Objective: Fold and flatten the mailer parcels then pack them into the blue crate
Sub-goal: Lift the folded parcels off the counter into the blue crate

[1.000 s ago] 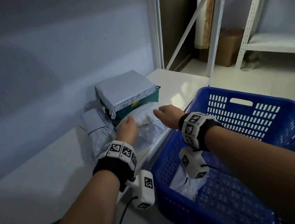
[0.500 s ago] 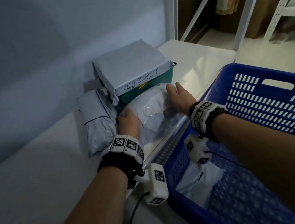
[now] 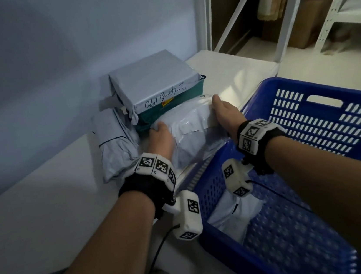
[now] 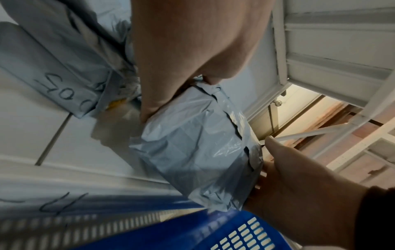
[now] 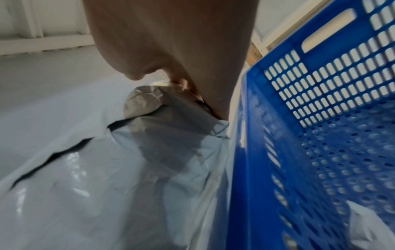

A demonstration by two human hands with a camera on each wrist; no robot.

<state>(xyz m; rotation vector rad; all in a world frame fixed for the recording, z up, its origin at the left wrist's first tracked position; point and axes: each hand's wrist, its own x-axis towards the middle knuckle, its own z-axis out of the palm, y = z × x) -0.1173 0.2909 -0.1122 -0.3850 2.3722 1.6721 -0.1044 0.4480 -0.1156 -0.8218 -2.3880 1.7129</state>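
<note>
Nearest the person, a folded mailer (image 3: 235,219) lies in the blue crate (image 3: 321,106). Beyond it, on the table (image 3: 46,199), both hands now clamp the grey parcel (image 3: 194,133): the left hand (image 3: 160,139) curls over its left end, and the right hand (image 3: 224,114) has slid to its right end, fingers wrapped under. Crinkled and plump, it sits before a stacked box (image 3: 154,83).

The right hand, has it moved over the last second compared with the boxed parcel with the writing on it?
Yes. The right hand went forward to the soft mailer's far end, closer to the boxed parcel.
</note>
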